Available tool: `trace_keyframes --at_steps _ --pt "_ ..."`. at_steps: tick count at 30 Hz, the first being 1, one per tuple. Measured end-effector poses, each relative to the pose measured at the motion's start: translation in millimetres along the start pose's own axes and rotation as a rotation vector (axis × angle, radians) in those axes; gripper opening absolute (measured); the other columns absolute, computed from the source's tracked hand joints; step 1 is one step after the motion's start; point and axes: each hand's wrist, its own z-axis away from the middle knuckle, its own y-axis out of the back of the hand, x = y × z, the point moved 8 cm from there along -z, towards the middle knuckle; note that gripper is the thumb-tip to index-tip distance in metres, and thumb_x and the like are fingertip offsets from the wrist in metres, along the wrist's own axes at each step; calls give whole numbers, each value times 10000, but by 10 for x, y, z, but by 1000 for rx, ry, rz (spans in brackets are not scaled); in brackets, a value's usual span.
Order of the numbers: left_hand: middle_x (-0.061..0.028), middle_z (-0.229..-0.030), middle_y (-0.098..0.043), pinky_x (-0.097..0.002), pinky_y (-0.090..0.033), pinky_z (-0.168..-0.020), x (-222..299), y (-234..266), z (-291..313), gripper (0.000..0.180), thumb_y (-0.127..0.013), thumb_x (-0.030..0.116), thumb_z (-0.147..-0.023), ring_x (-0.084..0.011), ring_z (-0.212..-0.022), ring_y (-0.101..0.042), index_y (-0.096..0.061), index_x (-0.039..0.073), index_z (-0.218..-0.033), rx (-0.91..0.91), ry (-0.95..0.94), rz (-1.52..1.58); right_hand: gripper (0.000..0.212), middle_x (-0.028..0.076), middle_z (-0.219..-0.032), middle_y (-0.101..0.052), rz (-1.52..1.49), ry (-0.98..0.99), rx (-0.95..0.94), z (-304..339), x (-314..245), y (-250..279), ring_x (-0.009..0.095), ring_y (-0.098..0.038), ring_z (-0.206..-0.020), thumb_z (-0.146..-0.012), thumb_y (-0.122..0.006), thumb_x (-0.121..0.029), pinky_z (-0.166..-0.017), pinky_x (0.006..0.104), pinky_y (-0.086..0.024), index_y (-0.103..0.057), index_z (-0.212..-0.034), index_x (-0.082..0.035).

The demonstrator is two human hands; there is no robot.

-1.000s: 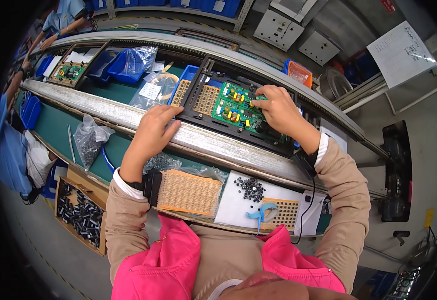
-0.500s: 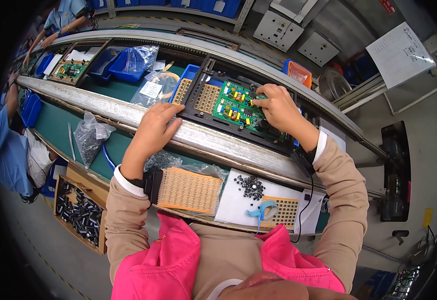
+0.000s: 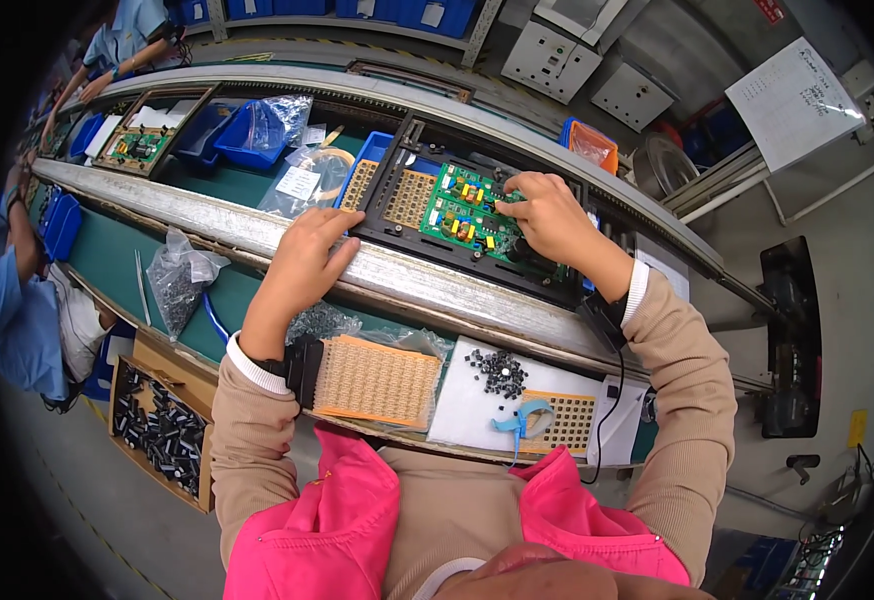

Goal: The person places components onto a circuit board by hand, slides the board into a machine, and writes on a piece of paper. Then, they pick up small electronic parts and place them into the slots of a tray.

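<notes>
A green circuit board [image 3: 457,218], studded with yellow, white and black components, sits in a black carrier frame [image 3: 427,243] on the conveyor. Over the board's right part is my right hand [image 3: 549,215], thumb and forefinger drawn together at its components. Whatever lies between those fingertips is hidden. My left hand [image 3: 307,255] rests with fingers stretched out, its fingertips at the frame's left corner and its thumb over the metal rail [image 3: 397,268]. A tan panel of small square parts [image 3: 412,196] shows beside the board, inside the frame.
Nearer me are stacked tan panels [image 3: 377,382], loose black parts [image 3: 497,374] on a white sheet, and a blue strap [image 3: 524,422] by another panel. A carton of black cylindrical parts [image 3: 162,430] stands lower left. Blue bins [image 3: 255,135] and co-workers' arms are farther left.
The view has shifted slightly, with the carrier frame and board appearing a little farther left. Both hands keep nearly the same places; the right fingers remain at the board's components.
</notes>
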Motion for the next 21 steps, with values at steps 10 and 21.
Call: trace_keyframes --at_steps 10,21 --pt "-160 -1012 -636 -406 -455 -862 -2 6 10 276 -616 118 -844 -338 -968 -574 -624 9 -1096 -2 12 0 332 101 -1088 -594 -72 -98 -26 -191 208 -15 267 -524 -1100 -777 -556 -23 -953 391 -386 -725 -1045 -120" --pt "-158 -984 -627 -393 -450 -850 2 23 16 274 -613 98 -840 -336 -949 -570 -619 18 -1101 26 -20 -2 329 103 -1074 -583 -102 -66 -69 -218 75 -9 277 -523 -1074 -769 -569 -16 -962 397 -382 -733 -1029 -134"
